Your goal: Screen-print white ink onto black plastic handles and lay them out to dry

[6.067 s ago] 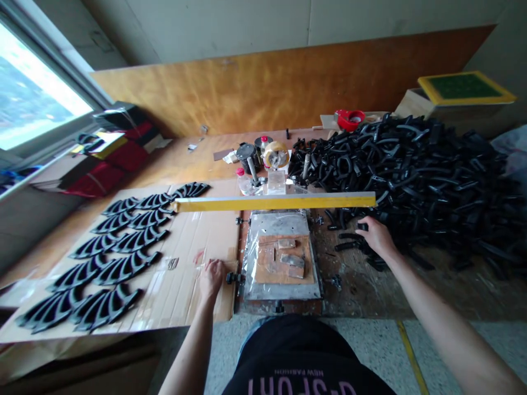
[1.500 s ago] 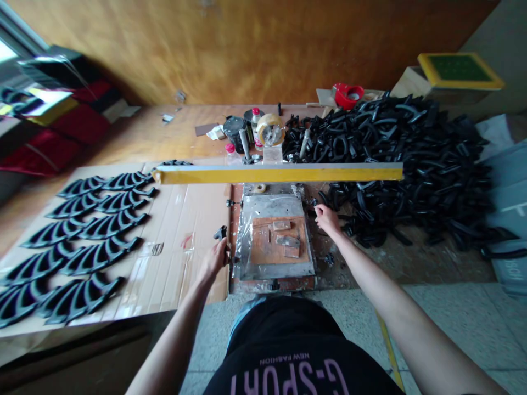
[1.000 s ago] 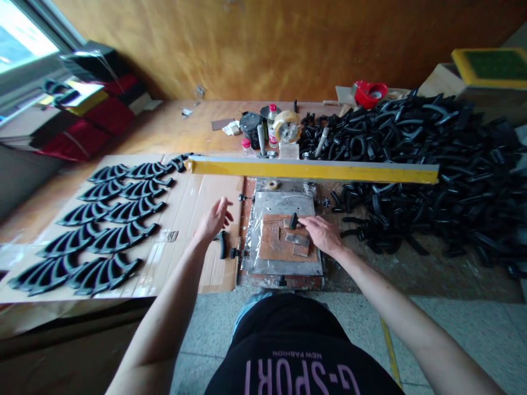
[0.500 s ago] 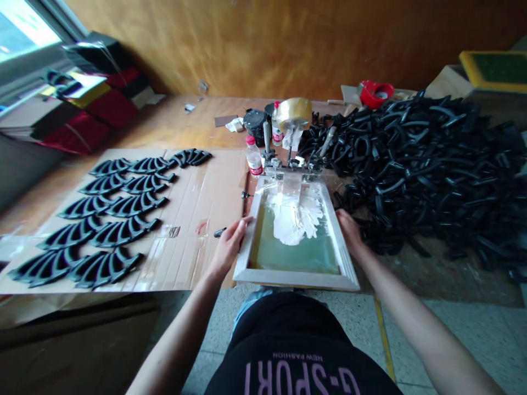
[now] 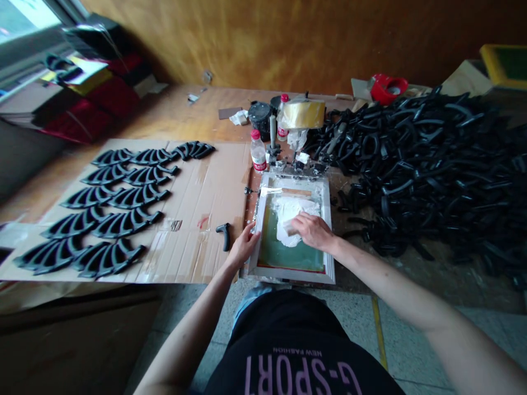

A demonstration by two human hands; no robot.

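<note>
A silk-screen frame [image 5: 333,263] with a greenish mesh [image 5: 288,258] lies in front of me on the bench. White ink [image 5: 294,208] is pooled thickly on the mesh. My right hand [image 5: 313,230] is closed around a small pale squeegee [image 5: 291,227], its edge in the ink. At the left rail my left hand [image 5: 246,244] grips the frame, thumb and fingers at its edge. One curved black plastic part [image 5: 224,236] lies on the cardboard just left of that hand. A wooden strip [image 5: 296,192] rests across the frame's far end.
Fanned rows of black parts [image 5: 127,222] cover the left of the cardboard sheet [image 5: 193,192]. To the right rises a big heap of black parts [image 5: 411,159]. Behind the frame stand a clamp [image 5: 296,167], a red-capped bottle [image 5: 258,152], a dark tub [image 5: 259,119] and a tape roll [image 5: 303,113].
My right hand has left the frame's right rail and taken the squeegee from the far end into the ink. The frame's near end has come down. My left hand stays at the left rail.
</note>
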